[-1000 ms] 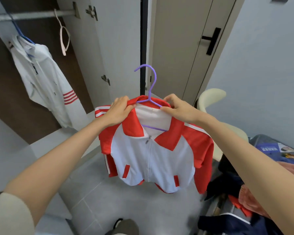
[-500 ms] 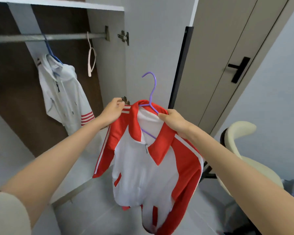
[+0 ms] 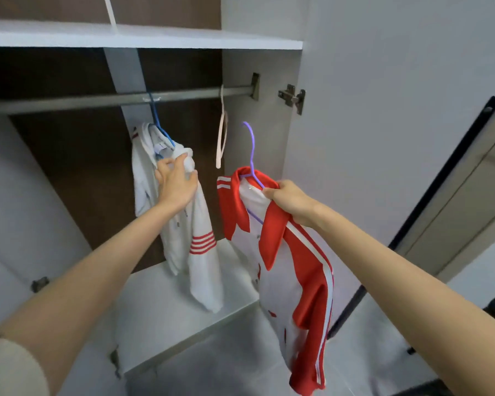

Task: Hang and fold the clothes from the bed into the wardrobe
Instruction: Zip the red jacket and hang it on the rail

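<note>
Wardrobe (image 3: pixel 269 45) open, person facing the hanging bay. Right hand (image 3: pixel 290 200) clamped on the collar of the red-and-white jacket (image 3: pixel 292 270) where it sits on the purple hanger (image 3: pixel 252 155); fingers pinch fabric and hanger shoulder together, likely so the jacket does not slide off while carried. Hook stands free above the fist and points up, below the rail (image 3: pixel 120 99) and not yet on it. Jacket hangs down turned edge-on to the camera, sleeve trailing low, clear of the wardrobe floor panel (image 3: pixel 166 304).

Left hand (image 3: pixel 176 185) is on the white jacket (image 3: pixel 189 232), which already hangs from a blue hanger (image 3: pixel 159 121) hooked on the rail. Fingers are curled around a bunched bit of fabric near its shoulder; contact is clear, how tight the grip is I cannot tell. Judgement: this hand is steadying or pushing the hung jacket aside to open rail space to its right.

An empty pale hanger (image 3: pixel 222 130) hangs on the rail between the white jacket and the rail bracket, just left of the purple hook. So the free gap is narrow: pale hanger on one side, side wall and door hinge (image 3: pixel 293 98) on the other.

Step in hand: hanging the second garment. Next move calls for lifting the purple hook over the rail, probably between the blue and pale hangers or right of the pale one. Risk: the hook snags the pale hanger, or the jacket slips off when the collar pinch lets go.
</note>
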